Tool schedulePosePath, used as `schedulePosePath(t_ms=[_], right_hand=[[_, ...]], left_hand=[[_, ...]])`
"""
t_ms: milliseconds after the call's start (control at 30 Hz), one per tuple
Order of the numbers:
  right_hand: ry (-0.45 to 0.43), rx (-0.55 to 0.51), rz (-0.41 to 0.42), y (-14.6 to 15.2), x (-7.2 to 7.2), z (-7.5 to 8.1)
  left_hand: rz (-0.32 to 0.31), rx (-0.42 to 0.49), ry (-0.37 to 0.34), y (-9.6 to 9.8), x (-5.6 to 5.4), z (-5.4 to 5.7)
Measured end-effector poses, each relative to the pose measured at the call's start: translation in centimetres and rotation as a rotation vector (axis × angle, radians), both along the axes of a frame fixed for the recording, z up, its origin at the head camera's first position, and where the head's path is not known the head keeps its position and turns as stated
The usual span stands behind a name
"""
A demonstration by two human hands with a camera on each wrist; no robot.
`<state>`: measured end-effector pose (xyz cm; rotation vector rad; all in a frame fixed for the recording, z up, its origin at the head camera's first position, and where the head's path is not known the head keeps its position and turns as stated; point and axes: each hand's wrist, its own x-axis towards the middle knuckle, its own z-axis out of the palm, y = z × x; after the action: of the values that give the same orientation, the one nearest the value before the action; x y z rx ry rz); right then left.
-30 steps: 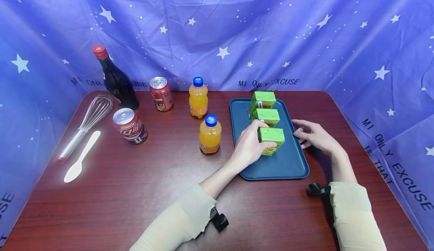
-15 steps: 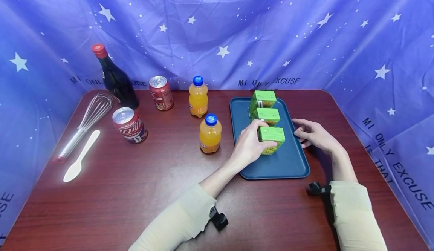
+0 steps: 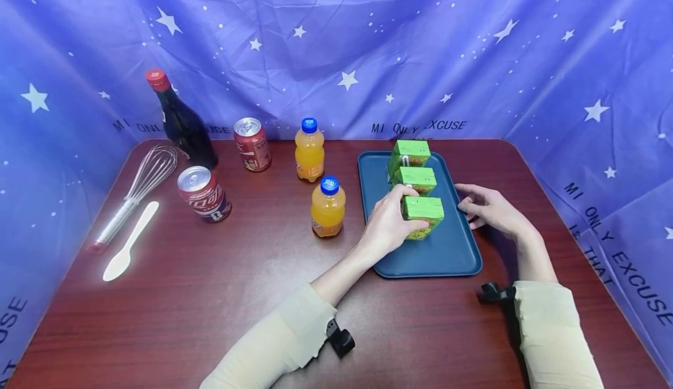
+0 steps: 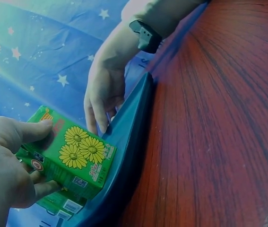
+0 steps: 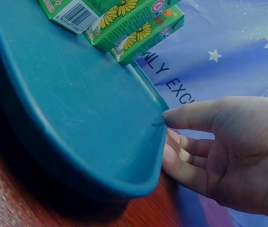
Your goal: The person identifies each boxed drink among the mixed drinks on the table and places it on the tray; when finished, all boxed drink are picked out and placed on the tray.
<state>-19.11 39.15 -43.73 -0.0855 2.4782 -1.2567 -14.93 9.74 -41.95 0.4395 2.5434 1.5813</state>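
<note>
My left hand [image 3: 388, 222] grips the nearest of three green drink cartons [image 3: 425, 209], thumb on its near face and fingers around its far side. Yellow flowers show on this carton in the left wrist view. It stands on the dark blue tray [image 3: 447, 256], in a row with the middle carton [image 3: 419, 177] and the far carton [image 3: 413, 151]. At the tray's right edge is my right hand [image 3: 496, 209]. In the right wrist view its thumb [image 5: 190, 116] meets the rim, and the other fingers curl against the outer side below, pinching the edge.
Two orange drink bottles [image 3: 328, 211] [image 3: 309, 154] with blue caps stand left of the tray. Farther left are two red cans [image 3: 205, 196] [image 3: 253, 146], a dark bottle [image 3: 188, 129], a whisk [image 3: 139, 187] and a pale spoon [image 3: 131, 242]. A starry blue curtain [image 3: 336, 38] surrounds the table.
</note>
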Motion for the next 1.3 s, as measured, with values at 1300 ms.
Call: schedulePosePath(t_ms=[1300], right_hand=[[0.01, -0.008, -0.012, -0.1, 0.2, 0.0]], left_hand=[[-0.102, -0.046, 0.052, -1.4, 0.1, 0.3]])
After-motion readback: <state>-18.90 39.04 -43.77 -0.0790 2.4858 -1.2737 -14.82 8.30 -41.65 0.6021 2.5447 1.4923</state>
